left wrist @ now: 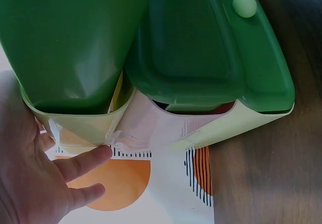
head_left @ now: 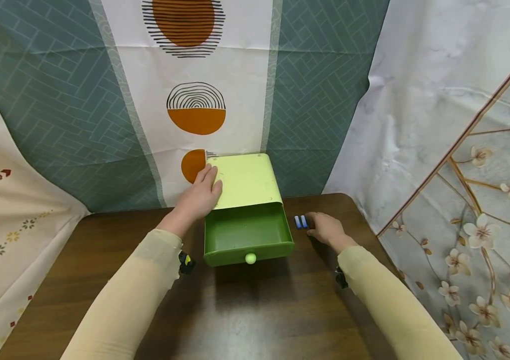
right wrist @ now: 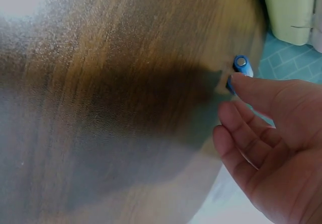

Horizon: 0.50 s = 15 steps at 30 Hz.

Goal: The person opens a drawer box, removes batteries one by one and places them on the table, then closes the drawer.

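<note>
A light-green drawer cabinet (head_left: 245,180) stands at the back of the table, its dark-green top drawer (head_left: 247,227) pulled out with nothing inside. My left hand (head_left: 198,197) rests on the cabinet's upper left edge, fingers extended. In the left wrist view, lower drawers (left wrist: 266,73) with round pale knobs (left wrist: 245,5) show beside the pulled-out one. Two blue-and-white batteries (head_left: 301,222) are side by side on the table, right of the cabinet. My right hand (head_left: 324,229) is right beside them, fingers loosely bent. In the right wrist view its thumb overlaps the nearer battery (right wrist: 230,84).
The dark wooden table (head_left: 245,320) has a rounded back right corner. Patterned cloth hangs behind the cabinet (head_left: 318,100), and a floral cloth (head_left: 475,260) borders the right side. Another cloth (head_left: 7,260) hangs along the left edge.
</note>
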### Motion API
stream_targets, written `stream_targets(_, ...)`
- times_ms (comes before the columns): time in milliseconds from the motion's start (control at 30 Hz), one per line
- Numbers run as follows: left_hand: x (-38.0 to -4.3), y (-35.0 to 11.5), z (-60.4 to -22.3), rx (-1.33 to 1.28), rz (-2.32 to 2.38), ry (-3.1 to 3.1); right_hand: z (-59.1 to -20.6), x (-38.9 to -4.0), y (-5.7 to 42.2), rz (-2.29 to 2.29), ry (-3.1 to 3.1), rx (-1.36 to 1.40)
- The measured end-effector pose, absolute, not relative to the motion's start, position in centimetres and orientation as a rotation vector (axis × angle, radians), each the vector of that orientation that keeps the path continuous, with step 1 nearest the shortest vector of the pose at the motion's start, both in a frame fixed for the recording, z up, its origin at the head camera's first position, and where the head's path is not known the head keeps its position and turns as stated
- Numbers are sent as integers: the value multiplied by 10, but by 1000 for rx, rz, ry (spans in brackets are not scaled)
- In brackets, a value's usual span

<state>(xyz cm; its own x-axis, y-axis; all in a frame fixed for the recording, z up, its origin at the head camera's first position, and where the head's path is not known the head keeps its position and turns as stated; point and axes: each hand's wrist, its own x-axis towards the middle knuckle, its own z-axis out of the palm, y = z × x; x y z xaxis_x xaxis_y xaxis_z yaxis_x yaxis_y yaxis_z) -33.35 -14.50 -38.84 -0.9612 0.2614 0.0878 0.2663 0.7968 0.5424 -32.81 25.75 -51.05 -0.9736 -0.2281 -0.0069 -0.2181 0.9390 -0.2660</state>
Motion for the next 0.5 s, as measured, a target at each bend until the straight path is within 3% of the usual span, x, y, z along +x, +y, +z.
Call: stream_targets(500,-334,-146,-387,-427,-907,-2969,-491,-297,248,-573,3177,-442)
